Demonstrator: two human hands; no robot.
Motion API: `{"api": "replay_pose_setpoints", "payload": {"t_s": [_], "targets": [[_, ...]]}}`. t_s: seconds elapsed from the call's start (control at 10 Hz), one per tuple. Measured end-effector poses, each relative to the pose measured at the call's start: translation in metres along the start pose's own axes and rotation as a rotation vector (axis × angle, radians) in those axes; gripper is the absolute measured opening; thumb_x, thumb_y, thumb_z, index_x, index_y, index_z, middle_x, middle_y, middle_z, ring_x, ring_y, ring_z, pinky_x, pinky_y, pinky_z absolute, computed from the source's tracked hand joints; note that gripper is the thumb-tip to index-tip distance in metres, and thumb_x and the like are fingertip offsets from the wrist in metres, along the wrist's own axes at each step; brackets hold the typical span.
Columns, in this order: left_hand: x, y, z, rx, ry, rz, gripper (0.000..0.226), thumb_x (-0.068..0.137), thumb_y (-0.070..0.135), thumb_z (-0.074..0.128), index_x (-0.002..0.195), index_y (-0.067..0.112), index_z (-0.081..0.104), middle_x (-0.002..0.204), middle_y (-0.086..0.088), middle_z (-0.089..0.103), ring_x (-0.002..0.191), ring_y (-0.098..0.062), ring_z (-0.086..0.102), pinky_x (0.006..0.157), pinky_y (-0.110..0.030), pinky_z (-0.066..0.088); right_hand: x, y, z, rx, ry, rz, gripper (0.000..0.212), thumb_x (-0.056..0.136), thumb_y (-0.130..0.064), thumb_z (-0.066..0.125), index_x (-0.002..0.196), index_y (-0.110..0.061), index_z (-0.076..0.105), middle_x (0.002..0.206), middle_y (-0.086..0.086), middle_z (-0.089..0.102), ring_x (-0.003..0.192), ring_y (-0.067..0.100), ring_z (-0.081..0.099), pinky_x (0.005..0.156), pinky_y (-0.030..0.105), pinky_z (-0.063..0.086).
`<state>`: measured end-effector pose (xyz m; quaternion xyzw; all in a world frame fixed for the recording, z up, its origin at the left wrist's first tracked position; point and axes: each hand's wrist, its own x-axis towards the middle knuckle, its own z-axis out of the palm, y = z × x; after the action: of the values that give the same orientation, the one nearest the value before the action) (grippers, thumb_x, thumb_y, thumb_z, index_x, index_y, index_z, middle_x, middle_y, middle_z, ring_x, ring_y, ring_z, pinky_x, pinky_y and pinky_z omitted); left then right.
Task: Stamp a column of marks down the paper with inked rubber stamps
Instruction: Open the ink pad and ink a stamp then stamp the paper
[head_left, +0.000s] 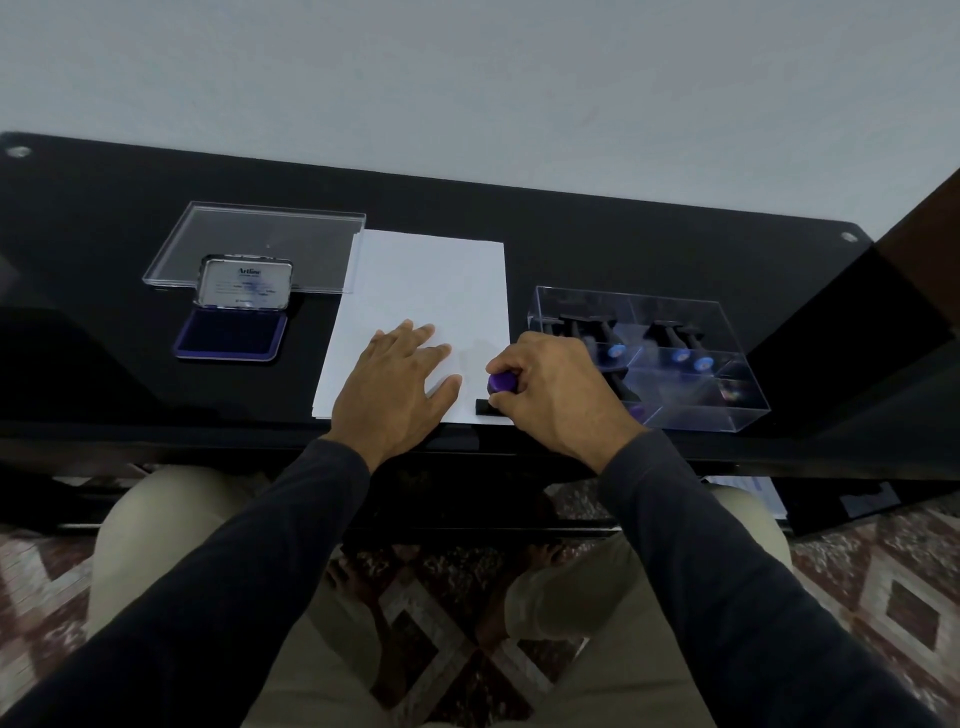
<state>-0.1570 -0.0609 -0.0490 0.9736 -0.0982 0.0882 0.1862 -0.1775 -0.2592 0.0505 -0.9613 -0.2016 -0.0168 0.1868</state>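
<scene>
The left hand (400, 379) lies flat, fingers straight, on the paper (426, 312), pinning it. The right hand (545, 389) curls round the purple-knobbed stamp (501, 384), whose base sits at the paper's near right corner. Press straight down, evenly, without rocking (no marks show yet). The open ink pad (231, 332) sits left of the paper, the clear stamp box (727, 405) right

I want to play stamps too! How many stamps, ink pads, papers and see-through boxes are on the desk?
Stamps: at least 4, with one stamp gripped by the right hand and about 3 in the clear box; more may be hidden
Ink pad: 1, open
Paper stack: 1, under the left hand
Clear box: 1
Clear lid: 1
Total: at least 8
</scene>
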Motion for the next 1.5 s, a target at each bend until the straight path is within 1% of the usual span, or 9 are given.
{"api": "replay_pose_setpoints", "payload": {"t_s": [0.2,0.4,0.5,0.8,1.1,1.2,1.3,1.4,1.5], "targets": [[0.0,0.0,0.0,0.007,-0.001,-0.004,0.057,0.1,0.058,0.042,0.145,0.025,0.053,0.16,0.001,0.038,0.152,-0.019,0.024,0.124,-0.038,0.011,0.0,-0.001,0.0,-0.006,-0.01,0.015,0.03,0.084,-0.024,0.075,0.113,-0.017,0.071,0.104,-0.003,0.063,0.096,0.012,0.058,0.088,0.024,0.049],[0.0,0.0,0.0,0.007,-0.007,-0.006,0.057,0.1,0.058,0.042,0.145,0.026,0.053,0.16,0.001,0.038,0.152,-0.018,0.024,0.124,-0.038,0.011,-0.001,-0.001,0.002,-0.001,0.01,0.021,0.029,0.083,-0.023,0.075,0.112,-0.017,0.072,0.103,-0.003,0.064,0.096,0.012,0.059,0.089,0.027,0.051],[0.001,0.0,0.001,0.007,-0.01,-0.009,0.057,0.1,0.059,0.042,0.145,0.026,0.053,0.161,0.001,0.037,0.152,-0.018,0.024,0.124,-0.039,0.011,-0.001,-0.001,0.002,-0.01,0.011,0.017,0.029,0.084,-0.022,0.075,0.112,-0.017,0.072,0.103,-0.003,0.064,0.095,0.011,0.058,0.087,0.022,0.049],[0.0,0.0,0.0,0.008,0.006,0.0,0.056,0.1,0.058,0.044,0.144,0.025,0.055,0.159,0.0,0.04,0.151,-0.02,0.027,0.123,-0.039,0.012,-0.001,0.0,0.001,0.014,0.007,0.018,0.031,0.083,-0.023,0.076,0.112,-0.016,0.072,0.108,-0.002,0.065,0.1,0.013,0.06,0.092,0.028,0.051],[-0.001,0.0,0.001,0.002,0.014,0.013,0.055,0.1,0.057,0.044,0.143,0.024,0.056,0.158,-0.001,0.041,0.15,-0.021,0.028,0.124,-0.041,0.016,-0.002,0.0,0.002,0.014,0.011,0.03,0.03,0.084,-0.02,0.075,0.113,-0.016,0.071,0.107,-0.002,0.065,0.097,0.011,0.059,0.086,0.02,0.047],[-0.001,-0.001,0.001,-0.003,0.015,0.016,0.055,0.1,0.056,0.045,0.142,0.023,0.056,0.158,-0.001,0.042,0.15,-0.021,0.028,0.124,-0.042,0.016,0.0,0.002,0.001,0.09,0.058,0.1,0.026,0.082,-0.017,0.075,0.108,-0.017,0.072,0.101,-0.004,0.067,0.088,0.005,0.059,0.08,0.016,0.048],[-0.001,-0.001,0.0,-0.018,0.02,0.018,0.054,0.1,0.055,0.045,0.142,0.023,0.057,0.158,-0.001,0.041,0.151,-0.02,0.028,0.125,-0.042,0.015,0.001,0.008,-0.002,0.336,0.188,0.282,0.019,0.079,-0.017,0.076,0.098,-0.02,0.073,0.087,-0.011,0.069,0.078,0.002,0.064,0.074,0.015,0.053],[-0.001,-0.001,0.001,-0.033,0.025,0.024,0.052,0.1,0.052,0.047,0.142,0.022,0.057,0.158,-0.001,0.041,0.151,-0.02,0.026,0.125,-0.04,0.014,0.001,0.014,-0.005,0.684,0.276,0.467,0.017,0.079,-0.011,0.073,0.093,-0.021,0.072,0.08,-0.005,0.073,0.075,0.011,0.07,0.064,0.027,0.055],[-0.001,-0.002,0.002,-0.028,0.026,0.025,0.053,0.1,0.053,0.046,0.142,0.022,0.057,0.158,-0.001,0.041,0.151,-0.019,0.026,0.125,-0.04,0.013,0.002,0.016,-0.007,0.974,0.306,0.6,0.017,0.084,0.0,0.065,0.096,-0.011,0.07,0.087,0.005,0.073,0.07,0.02,0.07,0.052,0.028,0.049]]}}
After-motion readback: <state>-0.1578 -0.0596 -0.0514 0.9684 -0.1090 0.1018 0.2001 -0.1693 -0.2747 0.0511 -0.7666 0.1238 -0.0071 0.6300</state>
